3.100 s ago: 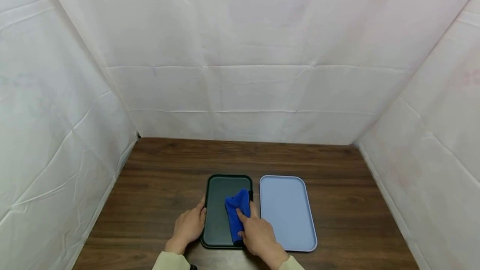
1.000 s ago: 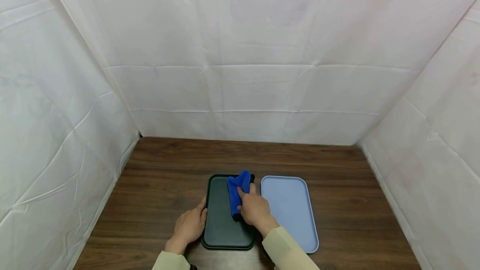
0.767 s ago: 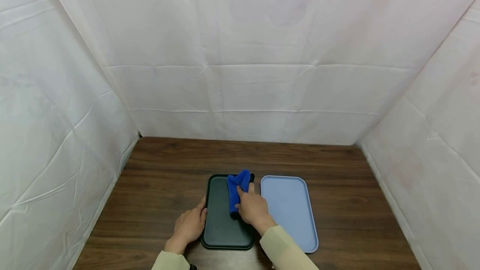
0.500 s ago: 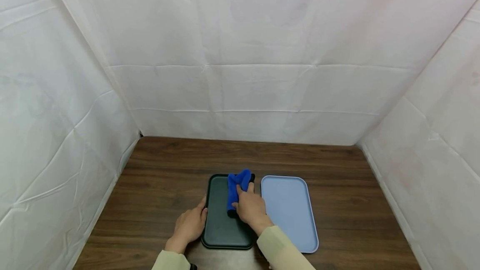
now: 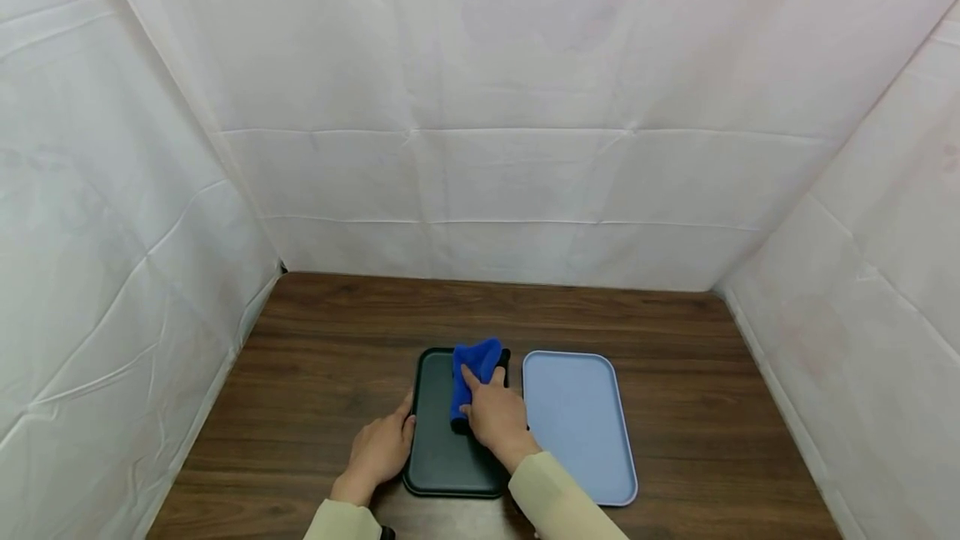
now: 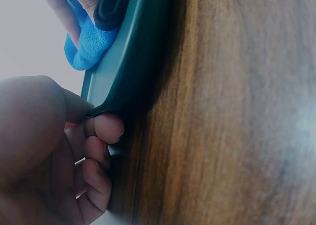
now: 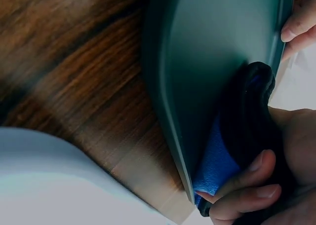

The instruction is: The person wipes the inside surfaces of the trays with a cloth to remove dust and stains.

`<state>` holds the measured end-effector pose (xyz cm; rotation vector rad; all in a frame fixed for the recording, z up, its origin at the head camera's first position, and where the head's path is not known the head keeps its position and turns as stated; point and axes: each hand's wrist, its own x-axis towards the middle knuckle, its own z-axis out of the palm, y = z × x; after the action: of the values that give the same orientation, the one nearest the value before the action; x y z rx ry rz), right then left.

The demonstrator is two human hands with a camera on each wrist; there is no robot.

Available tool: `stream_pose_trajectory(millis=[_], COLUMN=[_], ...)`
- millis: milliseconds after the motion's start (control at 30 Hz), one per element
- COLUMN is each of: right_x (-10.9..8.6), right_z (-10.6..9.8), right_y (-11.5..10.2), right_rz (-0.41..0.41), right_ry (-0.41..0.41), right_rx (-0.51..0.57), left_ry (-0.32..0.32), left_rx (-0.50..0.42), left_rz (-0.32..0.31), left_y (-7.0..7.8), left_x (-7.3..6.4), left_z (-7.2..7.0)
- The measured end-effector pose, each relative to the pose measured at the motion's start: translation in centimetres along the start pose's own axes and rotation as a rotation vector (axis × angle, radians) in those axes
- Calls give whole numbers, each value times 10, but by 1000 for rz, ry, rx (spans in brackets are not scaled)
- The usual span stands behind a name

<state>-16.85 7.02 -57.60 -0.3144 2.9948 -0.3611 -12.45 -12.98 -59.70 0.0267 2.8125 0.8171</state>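
A dark green rectangular tray (image 5: 453, 465) lies on the table with its long sides running away from me. My left hand (image 5: 379, 448) holds its left rim; in the left wrist view the thumb and index finger pinch the tray's edge. A folded blue cloth (image 5: 477, 354) with a black underside rests on the far right part of the tray. My right hand (image 5: 498, 417) presses on this cloth, and in the right wrist view its fingers (image 7: 247, 198) curl round the folded fabric. The palm side of the cloth is partly hidden under the hand.
A light blue tray (image 5: 577, 432) stands just right of the green one, a narrow strip of table between them; my right sleeve (image 5: 558, 498) overlaps its near left corner. The brown wooden table (image 5: 337, 332) is bounded by white cloth walls (image 5: 525, 173) at the back and sides.
The right hand has slid the cloth from the tray's near right part to its far right part, then slightly leftward in the last second. The left hand keeps its hold on the rim.
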Motion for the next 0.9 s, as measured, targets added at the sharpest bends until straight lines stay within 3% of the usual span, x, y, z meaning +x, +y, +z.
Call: stream_pose_trajectory(millis=[333,633,900], right_x=[-4,-1,6], right_z=[5,7,17], right_y=[-3,-12,-16], right_rz=[-72,-58,-47], right_ry=[7,-28,-31], right_rx=[-107,-192,-196], left_ry=[8,14,22], left_rx=[13,31,30], left_rz=[-1,-11,3], left_y=[2,1,1], left_x=[-2,-1,-1], left_z=[-2,-2,-2])
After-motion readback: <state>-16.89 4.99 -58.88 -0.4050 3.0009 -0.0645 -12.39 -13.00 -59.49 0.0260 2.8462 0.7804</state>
